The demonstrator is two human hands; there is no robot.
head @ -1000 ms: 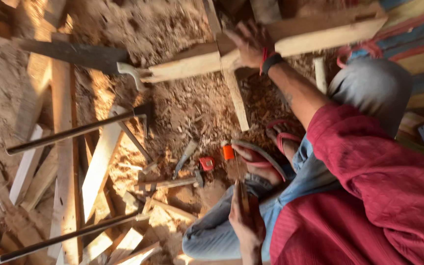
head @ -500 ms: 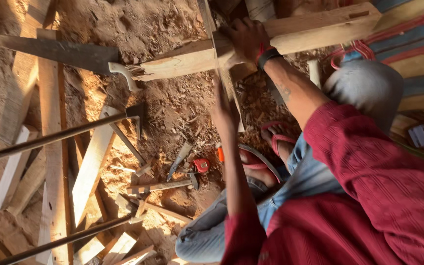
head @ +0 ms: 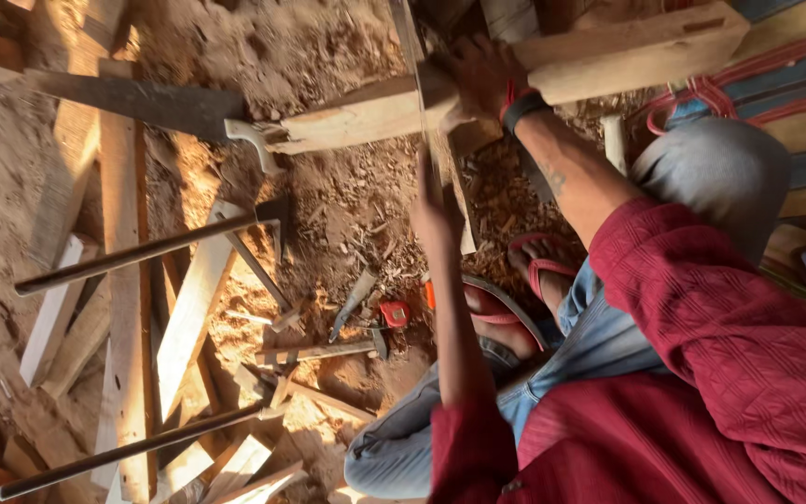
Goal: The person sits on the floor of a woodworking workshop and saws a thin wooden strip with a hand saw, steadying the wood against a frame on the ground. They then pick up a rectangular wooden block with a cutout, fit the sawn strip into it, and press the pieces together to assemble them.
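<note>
Two hands at one wooden beam (head: 608,56), beside one handsaw (head: 142,103).
Right hand (head: 482,75) clamped over beam's middle; left hand (head: 433,210) just below beam, fingers blurred, grip impossible to tell.

Open sawdust ground (head: 347,201) below beam (head: 366,117); saw (head: 142,103), planks (head: 123,308), rods (head: 142,254) crowd left.

Warm, low sunlight falls in patches on the sawdust ground (head: 328,196); hard shadows beside planks. Left hand (head: 433,210) motion-blurred. Top-left edge soft, slightly smeared.
</note>
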